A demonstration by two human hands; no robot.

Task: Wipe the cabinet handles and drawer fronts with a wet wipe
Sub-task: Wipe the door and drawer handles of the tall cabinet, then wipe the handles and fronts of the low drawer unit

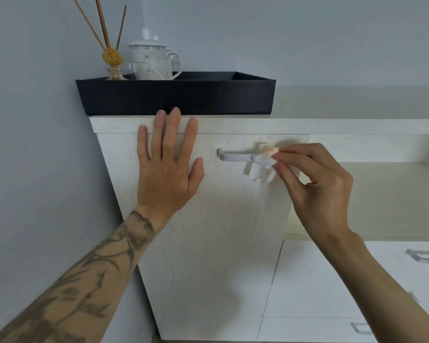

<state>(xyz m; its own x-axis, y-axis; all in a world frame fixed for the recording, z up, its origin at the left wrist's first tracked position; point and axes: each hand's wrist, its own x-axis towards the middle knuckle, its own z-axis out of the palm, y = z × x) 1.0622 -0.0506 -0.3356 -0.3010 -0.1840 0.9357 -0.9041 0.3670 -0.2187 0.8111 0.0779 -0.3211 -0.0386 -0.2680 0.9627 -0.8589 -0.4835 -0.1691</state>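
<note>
A tall white cabinet door (216,231) carries a silver bar handle (233,156) near its top. My right hand (315,186) pinches a white wet wipe (260,164) wrapped around the right end of that handle; the wipe shows an orange stain at its top. My left hand (166,167) lies flat with straight fingers on the upper left of the door, fingertips reaching the cabinet's top edge. Lower right, drawer fronts (315,280) carry silver handles (424,256), and another drawer handle (360,328) sits near the bottom edge.
A black tray (176,97) sits on the cabinet top, holding a white lidded mug (151,60) and a reed diffuser bottle (113,58). An open shelf recess (382,189) lies right of the door. A grey wall stands to the left.
</note>
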